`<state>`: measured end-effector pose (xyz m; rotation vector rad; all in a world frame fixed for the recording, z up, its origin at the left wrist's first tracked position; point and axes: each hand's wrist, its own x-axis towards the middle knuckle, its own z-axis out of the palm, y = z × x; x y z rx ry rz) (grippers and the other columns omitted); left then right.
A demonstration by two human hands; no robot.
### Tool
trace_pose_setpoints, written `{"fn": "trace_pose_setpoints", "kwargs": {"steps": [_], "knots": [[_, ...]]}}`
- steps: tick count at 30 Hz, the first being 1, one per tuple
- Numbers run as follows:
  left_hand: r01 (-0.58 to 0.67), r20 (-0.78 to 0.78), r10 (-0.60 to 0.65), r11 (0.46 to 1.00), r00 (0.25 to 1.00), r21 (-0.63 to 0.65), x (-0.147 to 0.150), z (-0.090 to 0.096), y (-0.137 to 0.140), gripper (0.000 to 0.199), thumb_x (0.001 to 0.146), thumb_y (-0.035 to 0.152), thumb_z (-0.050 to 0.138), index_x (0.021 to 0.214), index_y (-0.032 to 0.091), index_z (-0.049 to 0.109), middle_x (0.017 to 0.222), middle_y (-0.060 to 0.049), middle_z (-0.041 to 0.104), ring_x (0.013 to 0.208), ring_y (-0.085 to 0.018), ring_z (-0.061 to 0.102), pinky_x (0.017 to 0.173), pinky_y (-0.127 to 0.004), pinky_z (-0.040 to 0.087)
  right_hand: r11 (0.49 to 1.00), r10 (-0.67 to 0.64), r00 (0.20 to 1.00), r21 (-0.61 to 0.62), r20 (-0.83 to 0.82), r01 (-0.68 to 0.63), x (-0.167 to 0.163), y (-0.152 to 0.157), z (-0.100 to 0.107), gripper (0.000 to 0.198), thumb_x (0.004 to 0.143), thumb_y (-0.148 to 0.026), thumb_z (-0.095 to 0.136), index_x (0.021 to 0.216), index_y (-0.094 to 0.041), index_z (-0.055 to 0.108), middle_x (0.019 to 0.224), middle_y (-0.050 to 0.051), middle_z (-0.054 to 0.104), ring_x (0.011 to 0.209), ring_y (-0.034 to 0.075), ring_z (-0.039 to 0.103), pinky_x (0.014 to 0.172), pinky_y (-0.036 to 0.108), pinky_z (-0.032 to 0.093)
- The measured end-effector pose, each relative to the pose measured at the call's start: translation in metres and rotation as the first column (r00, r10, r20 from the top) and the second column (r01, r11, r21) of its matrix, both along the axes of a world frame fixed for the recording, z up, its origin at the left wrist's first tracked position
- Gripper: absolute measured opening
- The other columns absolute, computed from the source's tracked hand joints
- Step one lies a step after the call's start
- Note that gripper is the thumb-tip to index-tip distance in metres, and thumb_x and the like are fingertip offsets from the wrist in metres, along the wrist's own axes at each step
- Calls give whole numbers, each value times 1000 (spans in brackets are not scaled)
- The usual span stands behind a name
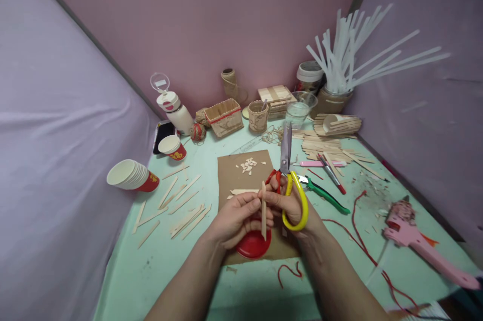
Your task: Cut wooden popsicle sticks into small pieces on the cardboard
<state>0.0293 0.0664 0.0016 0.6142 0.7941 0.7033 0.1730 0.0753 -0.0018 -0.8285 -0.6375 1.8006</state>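
Here a wooden craft stick (263,210) is pinched by the left hand (237,218); the right hand (290,205) grips scissors (289,180), whose shut blades could nick nearby fingers.

**Both hands met at lower centre of the frame**

Two bare forearms rose from the bottom edge of the frame and converged just below its centre. The left forearm entered from the lower left and slanted up to the right; the right forearm entered from the lower right and slanted up to the left. The left hand (237,218) was turned palm inward, its fingers curled and thumb pressed forward in a closed grip. The right hand (290,205) sat just beside it, nearly touching, fingers folded in a closed grip, knuckles facing up. Both wrists were slightly bent inward.
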Motion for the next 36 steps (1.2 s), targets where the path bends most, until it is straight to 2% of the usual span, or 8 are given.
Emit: {"fn": "trace_pose_setpoints", "kwargs": {"steps": [5,10,14,16,18,22,27,36], "knots": [[9,42,-10,1000,999,24,2,1,0,32,75,42,73,86,13,62,60,1,53,50,-7,45,46,-18,37,997,30,1000,74,11,-30,-2,-2,-1,51,62,-38,80,79,-26,33,61,-9,58,39,15,58,39,27,48],[71,-20,-70,993,997,90,0,-1,0,33,81,45,63,81,12,61,57,0,52,46,-7,42,44,-20,31,989,-18,998,150,67,8,-2,-1,-1,44,64,-34,80,75,-24,38,57,-9,56,43,10,53,44,24,46],[0,-180,46,968,983,250,3,-4,0,33,86,47,55,78,15,56,52,5,46,42,-7,36,46,-21,27,973,-189,960,171,208,154,-2,-1,0,40,63,-31,80,73,-23,42,73,-2,66,67,16,65,61,28,51],[-35,-371,193,920,908,391,6,-5,0,33,90,47,48,78,17,55,53,6,45,45,-8,36,50,-22,30,935,-333,884,234,329,266,-3,-1,0,38,67,-32,78,74,-23,42,87,4,71,83,20,67,69,30,50],[-1,-545,319,863,776,504,7,-6,0,33,92,45,43,75,18,53,55,5,45,49,-9,39,56,-23,33,892,-438,797,314,415,327,-5,-3,1,35,72,-33,75,74,-23,41,98,8,71,93,22,66,72,31,49],[105,-684,437,795,584,598,8,-11,-1,35,95,38,38,66,20,46,60,3,49,58,-12,45,59,-25,33,869,-477,757,370,446,330,-10,-8,2,31,75,-32,72,75,-24,42,101,8,72,95,22,66,71,30,50],[205,-747,477,762,462,614,7,-15,-4,32,96,34,34,70,21,47,66,0,53,63,-15,48,61,-27,32,885,-444,752,369,487,283,-15,-13,-2,28,72,-25,74,77,-24,46,102,6,72,72,16,66,64,28,51],[297,-772,535,718,343,630,7,-19,-5,31,97,31,30,81,20,55,74,-4,58,69,-18,52,63,-28,35,904,-410,788,322,459,283,-19,-14,1,27,73,-25,72,75,-24,45,102,6,72,77,18,68,66,29,53]]}}
